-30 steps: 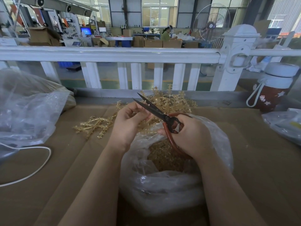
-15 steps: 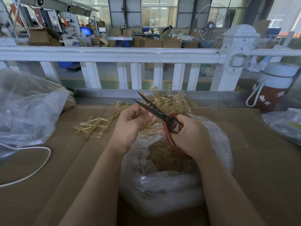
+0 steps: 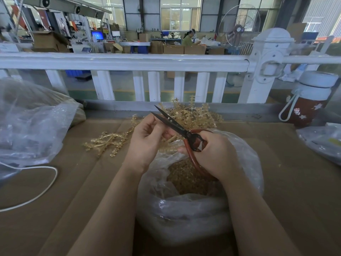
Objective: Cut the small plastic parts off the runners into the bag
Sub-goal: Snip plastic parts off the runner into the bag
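While the right hand [image 3: 214, 154] is curled round the red loop handles of the black-bladed scissors [image 3: 177, 126], the blades are parted and point far-left, over the open clear plastic bag [image 3: 245, 163] of cut amber parts. A translucent amber plastic runner [image 3: 168, 138] is pinched in the left hand [image 3: 147, 139], just left of the blades, its long axis judged to cross them. Uncut runners [image 3: 191, 115] are heaped just beyond.

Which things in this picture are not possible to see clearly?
Head view:
- The amber plastic runner: mostly hidden inside the left hand.
- The red-handled black scissors: lower handle loop covered by the right hand.
- The clear plastic bag: bottom hidden between the forearms.
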Available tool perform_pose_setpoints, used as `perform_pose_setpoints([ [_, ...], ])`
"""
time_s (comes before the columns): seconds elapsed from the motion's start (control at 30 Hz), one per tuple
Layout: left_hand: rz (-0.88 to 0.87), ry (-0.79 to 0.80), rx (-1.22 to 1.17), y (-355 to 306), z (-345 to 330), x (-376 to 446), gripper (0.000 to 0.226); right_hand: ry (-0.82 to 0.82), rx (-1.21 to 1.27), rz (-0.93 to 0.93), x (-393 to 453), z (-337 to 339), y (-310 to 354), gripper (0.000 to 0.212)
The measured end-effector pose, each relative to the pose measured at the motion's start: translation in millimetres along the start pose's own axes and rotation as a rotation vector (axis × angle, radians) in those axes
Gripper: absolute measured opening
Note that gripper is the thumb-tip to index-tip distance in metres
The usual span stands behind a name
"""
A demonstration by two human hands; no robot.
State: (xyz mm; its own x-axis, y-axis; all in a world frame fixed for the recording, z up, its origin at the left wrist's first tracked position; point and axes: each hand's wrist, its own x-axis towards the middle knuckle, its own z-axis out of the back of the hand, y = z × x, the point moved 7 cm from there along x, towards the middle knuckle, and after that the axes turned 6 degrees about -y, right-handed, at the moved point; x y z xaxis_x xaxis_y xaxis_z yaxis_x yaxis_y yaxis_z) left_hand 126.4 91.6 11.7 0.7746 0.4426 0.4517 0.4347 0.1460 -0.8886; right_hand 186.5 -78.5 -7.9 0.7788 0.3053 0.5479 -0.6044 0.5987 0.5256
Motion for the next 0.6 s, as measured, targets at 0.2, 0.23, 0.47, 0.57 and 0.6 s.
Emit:
perform_pose_setpoints([
  [0.2, -0.028, 0.002, 0.021, -2.4, -3.2, -0.5, 0.021, -0.007, -0.003, 0.001, 0.4, -1.1, -1.1, 0.048],
  [0.23, -0.032, 0.007, 0.023, -2.8, -3.8, -0.9, 0.021, -0.005, -0.002, -0.001, 0.6, -1.6, -1.4, 0.046],
  [0.47, -0.029, 0.034, 0.026, -4.6, -7.8, -2.7, 0.025, 0.007, 0.032, -0.01, 0.7, -2.6, -2.2, 0.041],
  [0.57, -0.025, 0.028, 0.027, -4.5, -7.2, -2.8, 0.027, 0.007, 0.063, -0.019, 0.4, -2.9, -3.0, 0.042],
  [0.6, -0.026, 0.029, 0.027, -4.6, -7.3, -2.7, 0.027, 0.01, 0.072, -0.023, 0.3, -3.4, -3.3, 0.043],
])
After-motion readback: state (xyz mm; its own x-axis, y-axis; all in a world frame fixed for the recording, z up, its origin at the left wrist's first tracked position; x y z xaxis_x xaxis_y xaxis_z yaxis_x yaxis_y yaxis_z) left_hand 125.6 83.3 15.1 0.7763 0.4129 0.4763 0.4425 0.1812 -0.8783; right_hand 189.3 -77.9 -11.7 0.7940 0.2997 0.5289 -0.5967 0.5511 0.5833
